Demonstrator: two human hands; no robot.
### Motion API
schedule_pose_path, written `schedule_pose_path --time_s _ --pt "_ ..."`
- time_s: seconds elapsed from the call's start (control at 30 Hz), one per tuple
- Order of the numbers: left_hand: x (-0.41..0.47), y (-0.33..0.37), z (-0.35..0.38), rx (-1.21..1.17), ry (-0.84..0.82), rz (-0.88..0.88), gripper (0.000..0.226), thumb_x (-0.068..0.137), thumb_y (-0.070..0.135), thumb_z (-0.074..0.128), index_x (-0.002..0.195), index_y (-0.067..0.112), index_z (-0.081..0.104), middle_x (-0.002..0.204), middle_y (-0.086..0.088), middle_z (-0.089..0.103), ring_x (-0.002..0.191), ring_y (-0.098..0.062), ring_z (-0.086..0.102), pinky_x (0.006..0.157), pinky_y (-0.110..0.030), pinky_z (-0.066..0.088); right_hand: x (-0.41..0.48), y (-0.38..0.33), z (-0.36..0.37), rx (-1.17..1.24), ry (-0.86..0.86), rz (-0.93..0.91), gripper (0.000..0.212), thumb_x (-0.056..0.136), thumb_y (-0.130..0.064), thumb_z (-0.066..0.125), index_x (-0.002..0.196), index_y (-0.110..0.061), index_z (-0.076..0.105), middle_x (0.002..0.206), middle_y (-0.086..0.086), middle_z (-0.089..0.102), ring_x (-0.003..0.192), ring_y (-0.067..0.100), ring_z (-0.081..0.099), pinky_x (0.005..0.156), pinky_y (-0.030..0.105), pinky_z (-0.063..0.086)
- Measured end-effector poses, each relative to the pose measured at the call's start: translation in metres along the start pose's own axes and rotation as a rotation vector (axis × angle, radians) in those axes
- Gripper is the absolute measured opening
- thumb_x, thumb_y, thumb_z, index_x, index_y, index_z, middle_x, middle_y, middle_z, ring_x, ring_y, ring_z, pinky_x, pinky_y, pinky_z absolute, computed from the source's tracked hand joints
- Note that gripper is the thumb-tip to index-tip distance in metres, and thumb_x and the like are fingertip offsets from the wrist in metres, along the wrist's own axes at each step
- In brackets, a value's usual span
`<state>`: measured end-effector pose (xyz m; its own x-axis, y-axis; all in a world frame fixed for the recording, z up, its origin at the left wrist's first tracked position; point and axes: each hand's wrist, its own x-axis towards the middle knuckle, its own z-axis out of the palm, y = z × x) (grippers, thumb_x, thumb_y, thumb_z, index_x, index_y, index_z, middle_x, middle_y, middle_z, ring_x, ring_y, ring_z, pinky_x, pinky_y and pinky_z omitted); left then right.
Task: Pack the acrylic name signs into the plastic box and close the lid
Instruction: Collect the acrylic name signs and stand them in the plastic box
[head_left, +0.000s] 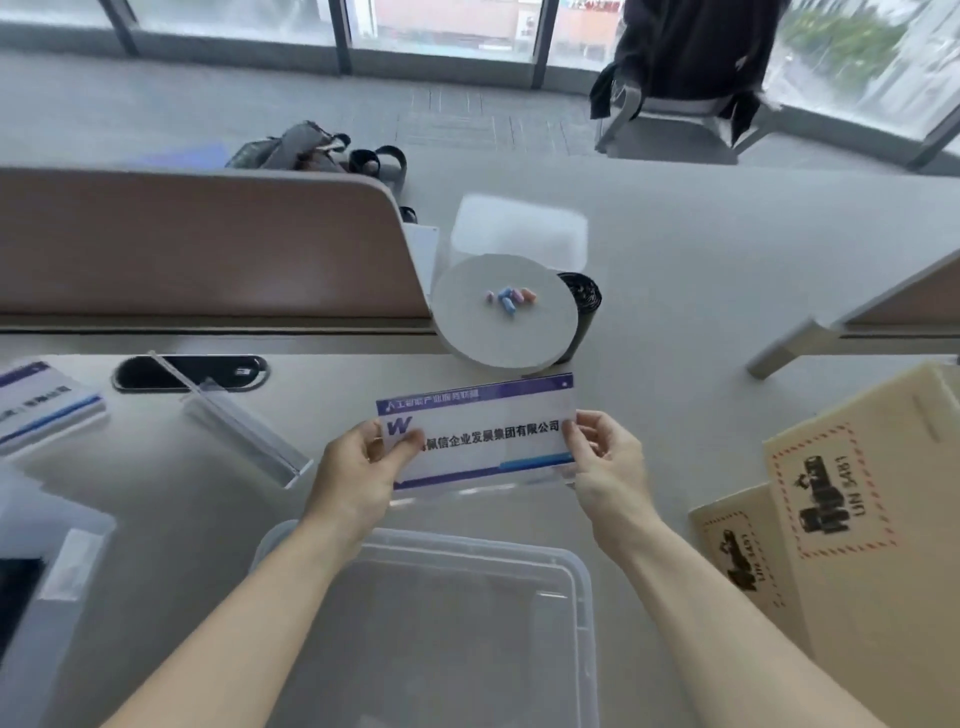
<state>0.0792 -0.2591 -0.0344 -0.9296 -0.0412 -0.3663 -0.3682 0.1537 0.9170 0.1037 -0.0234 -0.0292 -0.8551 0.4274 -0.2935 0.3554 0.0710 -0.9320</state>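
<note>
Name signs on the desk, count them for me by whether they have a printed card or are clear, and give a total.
Printed card: 2, the held sign in both hands, and the sign at far left.
Clear, no card: 1, the empty sign lying on the desk.
Total: 3

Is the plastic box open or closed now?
Open: the plastic box has no lid on it, and its inside shows below the held name sign.

left hand pinching, right hand pinching, forearms extended
</note>
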Motion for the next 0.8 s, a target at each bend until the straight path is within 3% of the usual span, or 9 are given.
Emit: schedule_pose_path --time_s 0.17,0.3,0.43,0.5,0.57,0.6,0.67,0.73,0.8 --pt "-0.074 0.073 -0.065 -0.117 0.043 -0.052 0.010 0.092 0.024 0.074 0.100 0.018 0.074 0.096 0.004 0.081 0.098 -0.021 0.073 0.075 -0.031 0.054 -0.078 -0.075 0.016 0.105 -0.074 -0.008 0.015 0.098 -0.023 0.059 0.103 -0.011 0.066 0.097 0.008 0.074 0.082 0.016 0.065 0.064 0.024 0.052" --pt "-0.144 0.119 -0.150 -0.129 0.163 -0.053 0.018 0.090 0.025 0.075 0.106 0.018 0.070 0.112 -0.003 0.078 0.108 -0.024 0.071 0.090 -0.047 0.057 -0.153 -0.137 0.038 0.114 -0.200 -0.190 0.014 0.097 -0.029 0.060 0.098 -0.017 0.068 0.094 0.003 0.076 0.089 0.019 0.070 0.079 0.031 0.056" --pt "-0.211 0.167 -0.235 0.385 0.405 0.271 0.057 0.077 0.033 0.088 0.125 0.038 0.057 0.128 0.016 0.059 0.123 -0.004 0.053 0.102 -0.030 0.042 -0.207 -0.193 0.072 -0.032 -0.338 -0.488 0.011 0.098 -0.027 0.060 0.091 -0.030 0.068 0.089 -0.013 0.071 0.087 0.006 0.065 0.082 0.027 0.053" --pt "-0.236 0.186 -0.261 0.650 0.306 0.423 0.071 0.076 0.037 0.088 0.138 0.040 0.053 0.133 0.024 0.054 0.125 0.005 0.046 0.102 -0.022 0.036 -0.231 -0.219 0.095 -0.119 -0.364 -0.642 0.012 0.097 -0.021 0.061 0.091 -0.028 0.068 0.091 -0.012 0.068 0.088 0.005 0.063 0.075 0.015 0.047" --pt "-0.247 0.191 -0.279 0.752 0.155 0.430 0.068 0.080 0.044 0.083 0.142 0.040 0.053 0.135 0.027 0.056 0.125 0.008 0.048 0.103 -0.019 0.038 -0.256 -0.240 0.123 -0.181 -0.402 -0.746 0.012 0.097 -0.020 0.062 0.091 -0.028 0.068 0.093 -0.013 0.066 0.088 0.006 0.062 0.068 0.011 0.044" --pt "-0.247 0.189 -0.289 0.736 0.096 0.422 0.057 0.085 0.045 0.078 0.137 0.038 0.058 0.131 0.025 0.063 0.121 0.007 0.055 0.100 -0.020 0.043 -0.269 -0.246 0.136 -0.199 -0.430 -0.777 0.011 0.096 -0.021 0.063 0.092 -0.028 0.069 0.094 -0.013 0.065 0.087 0.007 0.062 0.066 0.012 0.044" --pt "-0.249 0.181 -0.310 0.688 0.056 0.430 0.025 0.094 0.045 0.067 0.109 0.026 0.071 0.098 0.012 0.074 0.089 -0.003 0.066 0.078 -0.030 0.055 -0.291 -0.254 0.165 -0.209 -0.474 -0.823 0.008 0.095 -0.023 0.064 0.093 -0.027 0.071 0.096 -0.014 0.066 0.085 0.010 0.062 0.063 0.012 0.044" --pt "-0.249 0.165 -0.337 0.619 0.101 0.443 0.030 0.097 0.040 0.064 0.082 0.014 0.064 0.068 0.008 0.059 0.063 -0.008 0.048 0.060 -0.034 0.043 -0.309 -0.254 0.194 -0.190 -0.458 -0.836 0.009 0.094 -0.023 0.067 0.100 -0.026 0.072 0.105 -0.016 0.063 0.088 0.005 0.062 0.063 0.010 0.045" --pt "-0.251 0.148 -0.368 0.508 0.115 0.411 0.023 0.097 0.031 0.065 0.081 0.015 0.066 0.070 0.015 0.063 0.064 -0.004 0.055 0.063 -0.033 0.050 -0.324 -0.248 0.224 -0.128 -0.422 -0.764 0.030 0.090 -0.022 0.071 0.119 -0.026 0.065 0.122 -0.016 0.056 0.103 -0.006 0.058 0.072 0.011 0.050"
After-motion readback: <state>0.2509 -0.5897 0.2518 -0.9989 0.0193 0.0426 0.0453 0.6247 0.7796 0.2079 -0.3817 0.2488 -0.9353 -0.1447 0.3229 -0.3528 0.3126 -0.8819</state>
